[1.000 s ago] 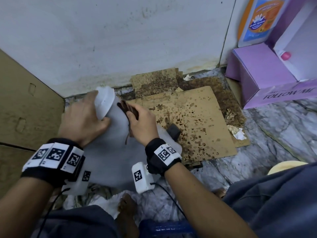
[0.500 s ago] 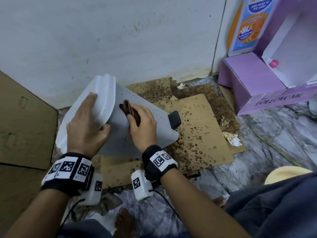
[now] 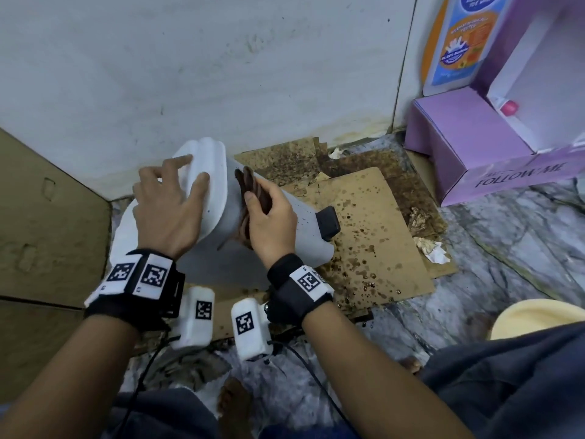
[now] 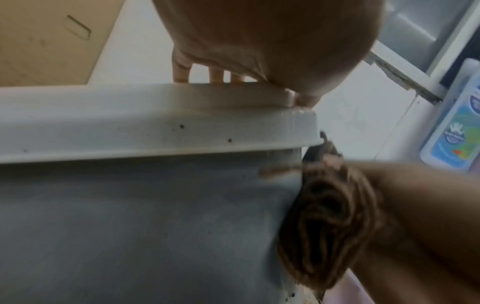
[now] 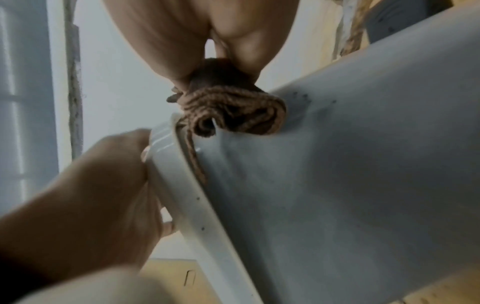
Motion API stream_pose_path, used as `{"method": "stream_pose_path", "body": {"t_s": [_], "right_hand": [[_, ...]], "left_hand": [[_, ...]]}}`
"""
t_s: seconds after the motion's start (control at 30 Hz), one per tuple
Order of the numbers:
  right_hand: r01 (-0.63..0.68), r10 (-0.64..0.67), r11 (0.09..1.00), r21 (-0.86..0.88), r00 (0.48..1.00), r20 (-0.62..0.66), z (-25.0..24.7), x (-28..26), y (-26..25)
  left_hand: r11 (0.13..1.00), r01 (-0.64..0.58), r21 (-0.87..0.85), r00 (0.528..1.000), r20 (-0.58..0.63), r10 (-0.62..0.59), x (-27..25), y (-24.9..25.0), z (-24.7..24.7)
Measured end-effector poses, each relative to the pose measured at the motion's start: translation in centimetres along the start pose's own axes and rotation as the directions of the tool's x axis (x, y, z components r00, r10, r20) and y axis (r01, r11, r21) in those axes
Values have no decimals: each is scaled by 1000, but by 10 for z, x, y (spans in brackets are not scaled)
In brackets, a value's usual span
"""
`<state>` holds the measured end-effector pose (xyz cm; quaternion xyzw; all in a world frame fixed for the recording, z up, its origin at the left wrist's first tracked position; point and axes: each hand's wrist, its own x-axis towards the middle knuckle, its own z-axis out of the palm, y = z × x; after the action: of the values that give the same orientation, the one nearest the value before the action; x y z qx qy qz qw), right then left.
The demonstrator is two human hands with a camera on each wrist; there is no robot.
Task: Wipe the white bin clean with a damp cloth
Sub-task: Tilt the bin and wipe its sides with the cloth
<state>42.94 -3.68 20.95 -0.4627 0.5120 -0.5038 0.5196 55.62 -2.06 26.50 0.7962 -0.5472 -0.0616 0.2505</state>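
Note:
The white bin [image 3: 305, 217] lies tilted on the floor, its lid [image 3: 213, 166] up and to the left and its black pedal [image 3: 329, 221] at the lower right. My left hand [image 3: 172, 204] spans the lid, fingers over its top and thumb on the near rim. My right hand [image 3: 272, 226] grips a bunched brown cloth [image 3: 250, 188] and presses it on the bin's body just under the lid's rim. In the left wrist view the cloth [image 4: 330, 216] is against the grey side [image 4: 142, 226]. Small dark specks dot the rim [image 5: 200, 214] near the cloth [image 5: 233, 111].
Stained cardboard sheets [image 3: 364, 236] lie under and right of the bin. A purple box [image 3: 468, 147] and a soap bottle [image 3: 459, 42] stand at the right. A cardboard carton [image 3: 47, 232] is at the left, the wall [image 3: 221, 74] behind, a yellow bowl [image 3: 538, 321] near my knee.
The bin has swung from lying toward me to tilting with its lid raised at the left. My left hand has spread wider over the lid. The cloth stays under the rim.

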Motion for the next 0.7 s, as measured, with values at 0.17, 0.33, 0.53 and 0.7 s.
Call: {"method": "stream_pose_path", "body": {"t_s": [0.17, 0.33, 0.53, 0.7], "right_hand": [[100, -100, 995, -23, 995, 19, 21, -8, -13], [169, -140, 964, -206, 979, 149, 34, -18, -8], [294, -203, 911, -288, 930, 307, 43, -11, 8], [391, -272, 858, -333, 896, 351, 42, -11, 23]], "left_hand": [[985, -11, -171, 997, -73, -2, 7, 1, 12], [952, 101, -289, 995, 33, -95, 19, -10, 8], [963, 101, -250, 988, 142, -67, 30, -37, -1], [966, 97, -241, 986, 155, -61, 26, -46, -4]]}}
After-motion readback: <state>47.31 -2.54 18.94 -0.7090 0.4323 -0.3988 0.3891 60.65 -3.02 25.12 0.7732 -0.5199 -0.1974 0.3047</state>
